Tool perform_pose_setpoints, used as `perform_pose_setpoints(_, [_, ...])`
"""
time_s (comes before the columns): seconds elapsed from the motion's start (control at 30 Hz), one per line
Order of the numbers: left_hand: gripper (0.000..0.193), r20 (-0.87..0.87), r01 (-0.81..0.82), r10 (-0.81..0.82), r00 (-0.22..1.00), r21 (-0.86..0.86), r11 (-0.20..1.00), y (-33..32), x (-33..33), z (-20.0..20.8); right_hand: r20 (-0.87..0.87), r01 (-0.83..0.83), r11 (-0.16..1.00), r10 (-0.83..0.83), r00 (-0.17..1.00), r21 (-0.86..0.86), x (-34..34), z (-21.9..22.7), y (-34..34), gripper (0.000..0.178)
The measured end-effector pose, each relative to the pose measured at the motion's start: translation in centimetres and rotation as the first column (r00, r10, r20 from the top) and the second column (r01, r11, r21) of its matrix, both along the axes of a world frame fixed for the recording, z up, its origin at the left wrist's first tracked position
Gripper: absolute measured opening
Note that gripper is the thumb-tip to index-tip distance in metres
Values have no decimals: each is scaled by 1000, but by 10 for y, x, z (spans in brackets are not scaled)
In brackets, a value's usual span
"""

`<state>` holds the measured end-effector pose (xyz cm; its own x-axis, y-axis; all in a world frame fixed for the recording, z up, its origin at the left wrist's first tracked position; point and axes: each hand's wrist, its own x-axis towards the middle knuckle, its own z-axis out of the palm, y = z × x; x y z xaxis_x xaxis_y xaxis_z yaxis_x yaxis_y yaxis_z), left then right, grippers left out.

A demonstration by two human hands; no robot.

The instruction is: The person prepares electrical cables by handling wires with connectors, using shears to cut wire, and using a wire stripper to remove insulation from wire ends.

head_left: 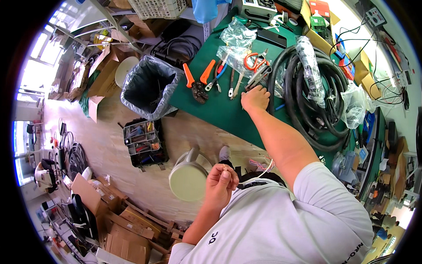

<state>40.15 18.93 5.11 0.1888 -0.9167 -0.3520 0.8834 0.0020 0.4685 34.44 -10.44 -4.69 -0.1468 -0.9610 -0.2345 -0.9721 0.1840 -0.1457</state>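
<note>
My left hand [222, 182] is closed in front of my shirt, its thumb and fingers pinching the end of a thin white cable [263, 172]. Thin pinkish wires [259, 164] fan out near that cable by my waist. My right hand [256, 97] reaches over the green table [211, 108], fingers curled down at the near end of a grey metal hand tool [259, 75]; its fingertips are partly hidden. Just beyond lie orange-handled scissors [252, 63]. A crimping tool [200, 86] with orange handles lies to the left, beside cable pieces with metal lugs [231, 91].
A thick black cable coil [290, 92] fills the table's right part, with a plastic-wrapped roll [311, 70] on it. A black phone [271, 38] lies at the back. A lined bin [147, 116], an open toolbox [143, 143] and a round stool [188, 182] stand on the floor.
</note>
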Motion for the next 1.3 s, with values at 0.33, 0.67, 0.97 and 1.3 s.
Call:
perform_pose_setpoints(0.33, [7,-25,131,-131,991,-1,991,-6,18,-9,-74,-81,993,75,994,-84,-3,19,-10,48])
perform_pose_setpoints(0.67, [7,-67,222,-222,973,-6,975,-10,11,-6,21,99,995,-99,995,7,10,6,21,71])
perform_pose_setpoints(0.97, [6,-46,227,-228,973,-17,974,-3,10,-6,-7,102,985,-104,995,-140,8,-9,24,56])
perform_pose_setpoints(1.3, [11,17,251,-251,968,-28,967,-4,-4,-2,272,378,873,-461,845,308,-2,47,34,78])
